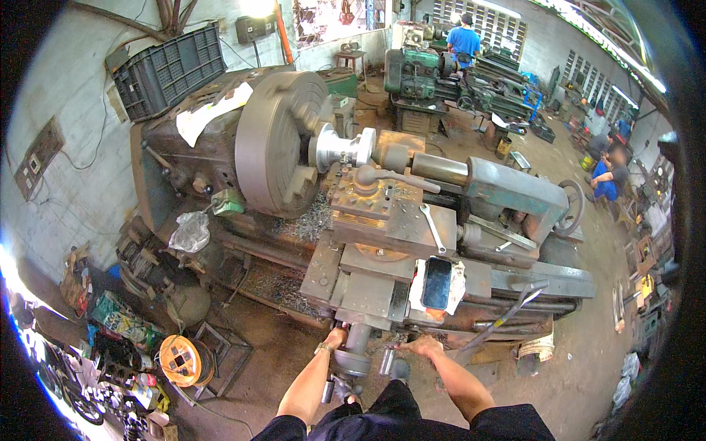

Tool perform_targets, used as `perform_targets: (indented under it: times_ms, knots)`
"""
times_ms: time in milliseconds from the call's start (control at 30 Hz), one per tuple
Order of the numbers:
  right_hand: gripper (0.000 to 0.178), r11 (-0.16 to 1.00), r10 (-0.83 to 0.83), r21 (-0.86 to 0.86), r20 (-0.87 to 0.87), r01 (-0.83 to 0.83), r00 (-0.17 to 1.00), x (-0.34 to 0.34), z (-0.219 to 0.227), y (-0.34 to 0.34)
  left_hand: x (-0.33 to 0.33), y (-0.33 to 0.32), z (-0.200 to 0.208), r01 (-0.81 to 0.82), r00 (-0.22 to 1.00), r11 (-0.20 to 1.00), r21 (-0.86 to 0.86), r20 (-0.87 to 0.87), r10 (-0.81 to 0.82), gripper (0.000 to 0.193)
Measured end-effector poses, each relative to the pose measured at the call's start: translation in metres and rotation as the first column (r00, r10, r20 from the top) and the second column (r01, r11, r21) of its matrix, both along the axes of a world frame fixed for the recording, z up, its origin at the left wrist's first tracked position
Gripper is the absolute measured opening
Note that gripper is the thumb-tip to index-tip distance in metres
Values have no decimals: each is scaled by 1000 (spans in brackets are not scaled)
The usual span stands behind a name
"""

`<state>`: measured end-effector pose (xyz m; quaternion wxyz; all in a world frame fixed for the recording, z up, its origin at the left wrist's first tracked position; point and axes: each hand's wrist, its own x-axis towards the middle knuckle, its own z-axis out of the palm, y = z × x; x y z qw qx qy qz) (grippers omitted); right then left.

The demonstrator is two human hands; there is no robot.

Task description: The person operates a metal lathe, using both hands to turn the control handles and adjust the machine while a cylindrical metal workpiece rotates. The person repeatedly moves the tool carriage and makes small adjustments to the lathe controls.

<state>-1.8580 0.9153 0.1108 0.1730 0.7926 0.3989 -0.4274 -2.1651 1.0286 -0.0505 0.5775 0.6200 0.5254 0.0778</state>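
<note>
My left hand [336, 339] is closed at the front of the lathe carriage, left of the cross-slide handwheel [351, 363]; what it grips is hidden. To the right, my right hand [422, 345] is closed around a small lever end, close to the wheel's upright metal handle [387, 361]. Beyond them stands the tool post [359, 192] with its long clamping lever [401, 178]. A shiny flanged metal workpiece [342, 148] sits between the large chuck [283, 143] and the tailstock [507, 184]. The chuck's jaws look smeared.
A wrench [432, 228] lies on the slide, and a phone [437, 284] rests on a cloth. A long black-handled lever [515, 307] slants up at right. Metal chips [305, 219] cover the bed. A cable spool [184, 361] stands left. Other people [463, 40] are farther back.
</note>
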Motion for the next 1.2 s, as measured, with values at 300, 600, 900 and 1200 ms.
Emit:
perform_targets:
  times_ms: [300,600,900,1200]
  knots:
    - [125,1000,12,24,-49,-11,999,8,-8,-2,3,2,6,14,1000,1000,4,-4,-14,40]
    - [125,997,58,52,-93,-53,994,14,-19,-5,5,2,11,22,1000,1000,0,-10,-22,40]
    - [123,997,52,66,-62,-48,997,22,-46,-8,7,3,14,29,1000,1000,-5,-13,-29,41]
    - [124,991,46,132,-109,-31,993,24,-33,-12,6,2,15,33,999,999,-10,-19,-33,43]
